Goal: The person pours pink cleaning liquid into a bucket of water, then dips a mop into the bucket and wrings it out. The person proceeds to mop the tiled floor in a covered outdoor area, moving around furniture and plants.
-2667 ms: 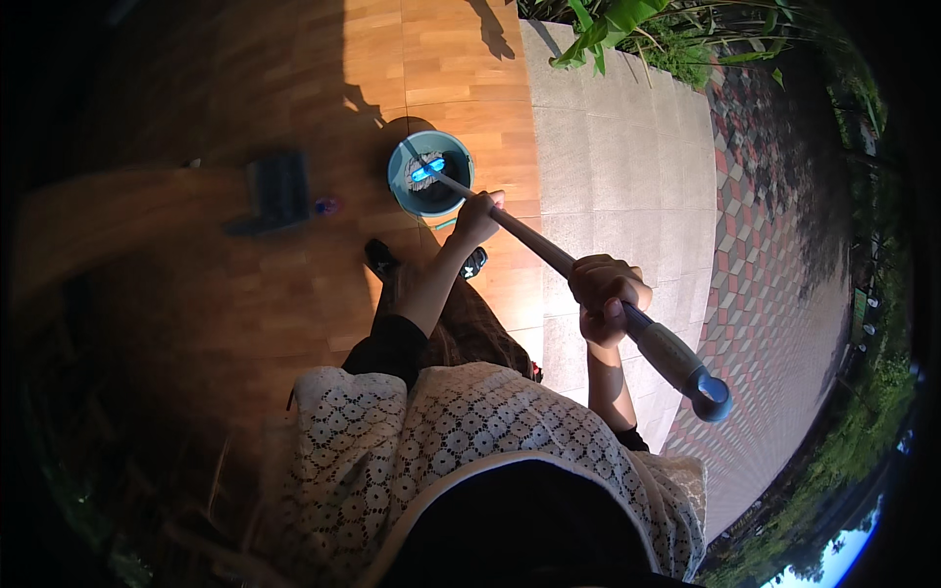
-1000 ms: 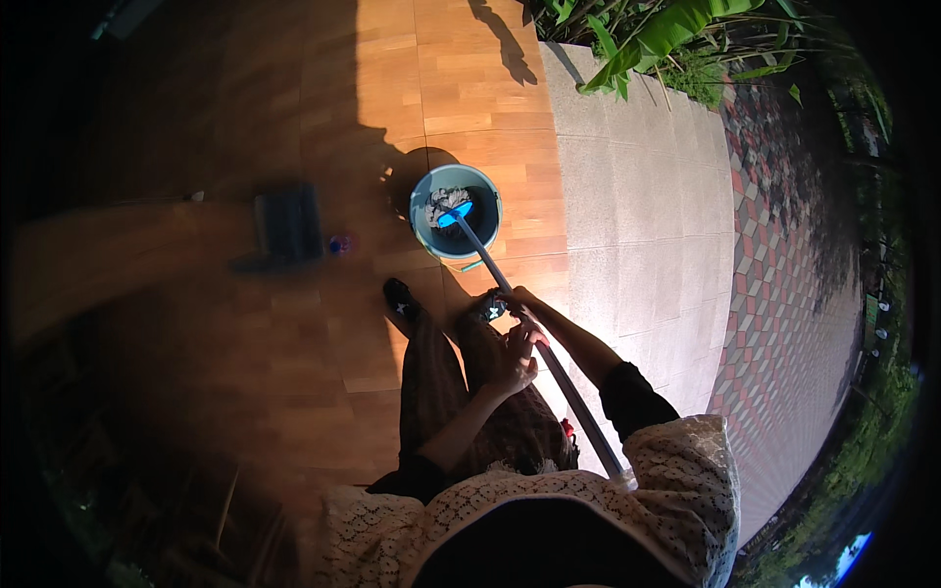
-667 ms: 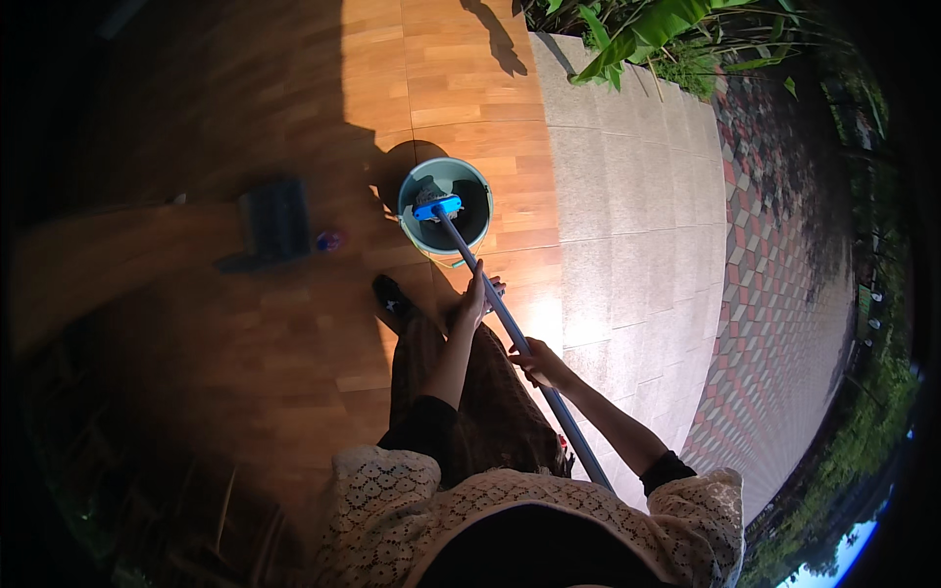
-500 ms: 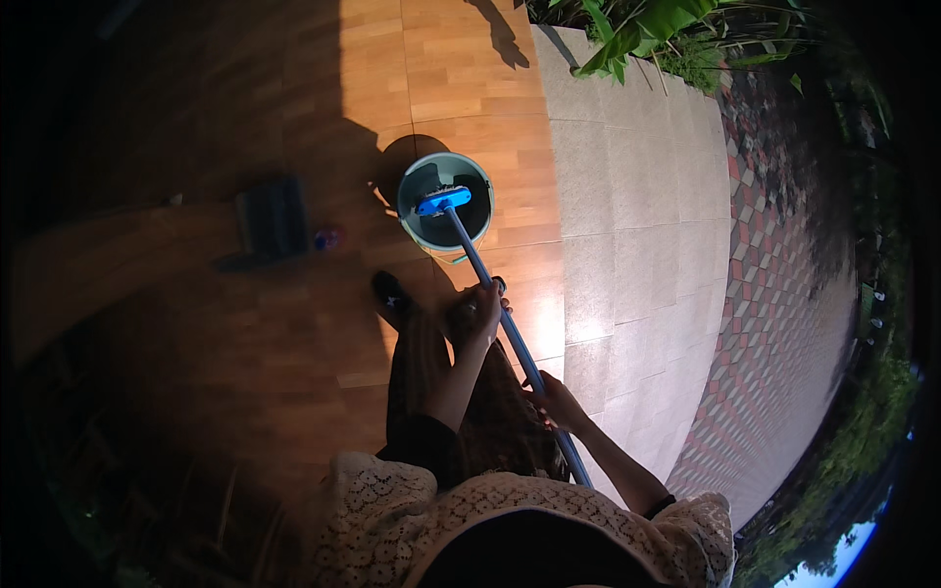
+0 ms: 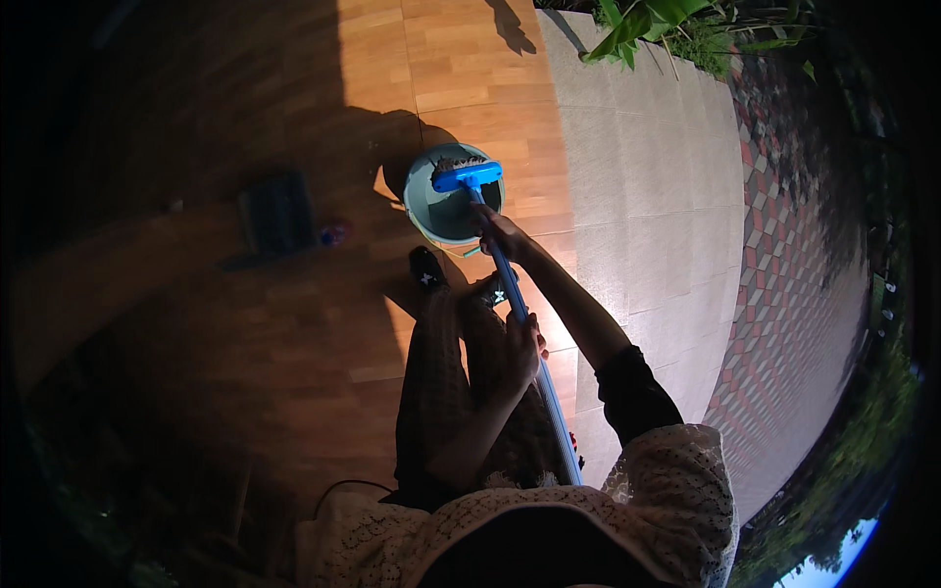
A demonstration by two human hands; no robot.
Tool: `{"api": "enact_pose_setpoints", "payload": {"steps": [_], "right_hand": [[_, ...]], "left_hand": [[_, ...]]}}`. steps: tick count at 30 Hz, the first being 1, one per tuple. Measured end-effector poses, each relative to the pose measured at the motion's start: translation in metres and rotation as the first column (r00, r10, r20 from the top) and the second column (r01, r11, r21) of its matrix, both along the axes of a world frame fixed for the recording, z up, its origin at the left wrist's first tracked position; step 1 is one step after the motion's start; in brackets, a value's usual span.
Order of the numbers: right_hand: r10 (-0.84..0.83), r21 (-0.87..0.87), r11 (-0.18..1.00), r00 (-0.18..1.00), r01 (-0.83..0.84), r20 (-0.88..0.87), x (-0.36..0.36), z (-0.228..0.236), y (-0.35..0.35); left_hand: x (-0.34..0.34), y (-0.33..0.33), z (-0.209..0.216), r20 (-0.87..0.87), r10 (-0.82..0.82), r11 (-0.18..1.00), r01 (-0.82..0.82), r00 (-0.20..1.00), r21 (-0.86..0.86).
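Observation:
A mop with a blue head (image 5: 469,177) and greyish strands slants away from my body, its long blue handle running back between my arms. The head sits over the far part of a pale grey-green bucket (image 5: 421,201), whose inside lies partly in shade. Close behind the mop head, my right hand (image 5: 502,235) is closed round the handle near the bucket's near rim. My left hand (image 5: 525,351) grips the same handle lower down, nearer my body. What lies deep in the bucket is hard to make out.
A dark dustpan-like object (image 5: 276,214) and a small purple-red item (image 5: 334,233) lie left on the wood-look floor (image 5: 470,78). Light stone paving (image 5: 657,176) runs along the right, with patterned bricks (image 5: 774,255) beyond. Green plants (image 5: 657,24) stand at the far right.
My right hand has slid forward along the handle, past my left hand, to just behind the mop head. The head has risen in the bucket, and my left hand is now nearer my body.

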State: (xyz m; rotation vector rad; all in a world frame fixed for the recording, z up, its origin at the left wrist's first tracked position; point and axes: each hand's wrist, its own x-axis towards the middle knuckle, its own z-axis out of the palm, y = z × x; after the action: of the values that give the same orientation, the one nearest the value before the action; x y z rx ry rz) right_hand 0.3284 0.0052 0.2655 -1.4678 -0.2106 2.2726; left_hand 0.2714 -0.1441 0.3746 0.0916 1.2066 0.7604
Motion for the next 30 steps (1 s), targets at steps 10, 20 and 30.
{"api": "enact_pose_setpoints", "payload": {"steps": [10, 20, 30], "right_hand": [[-0.050, 0.114, 0.993, 0.992, 0.037, 0.119, 0.008, 0.071, -0.038], [0.189, 0.127, 0.956, 0.885, -0.266, 0.426, -0.002, 0.123, -0.068], [0.182, 0.290, 0.909, 0.913, -0.298, 0.366, 0.007, 0.057, -0.109]], "left_hand": [[-0.095, 0.077, -0.107, 0.299, 0.134, 0.952, -0.038, 0.945, -0.304], [-0.065, 0.169, -0.159, 0.928, 0.006, 0.942, -0.314, 0.372, 0.120], [-0.057, 0.188, -0.092, 0.877, 0.213, 0.901, -0.434, 0.430, -0.006]]}}
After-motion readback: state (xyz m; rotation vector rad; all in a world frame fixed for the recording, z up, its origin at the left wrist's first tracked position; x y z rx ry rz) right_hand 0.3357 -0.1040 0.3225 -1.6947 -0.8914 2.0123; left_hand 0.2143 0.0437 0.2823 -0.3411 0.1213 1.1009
